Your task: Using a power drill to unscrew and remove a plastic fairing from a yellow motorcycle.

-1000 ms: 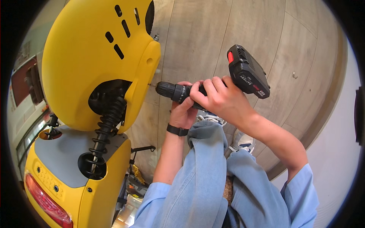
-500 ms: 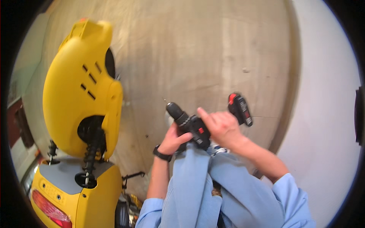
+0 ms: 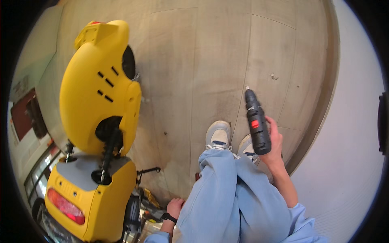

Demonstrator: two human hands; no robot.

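A black cordless drill with a red patch on its top is in my right hand, whose fingers wrap round its grip. The drill points up and slightly left in view, over the floor in front of my right shoe. A short pale bit shows at its tip. The drill's lower end is hidden from above. Down beside my left knee is my left hand, a dark band on its wrist. Its fingers are mostly hidden, so I cannot tell whether it touches or holds anything.
At left stands a yellow vehicle-like body with slots, black coil springs and a red tail light. A black lever sticks out from it. A small bit of debris lies on the floor; a pale wall runs along the right.
My left hand has let go of the drill and moved down beside my knee. My right hand has brought the drill rightward and turned it from its side to upright.
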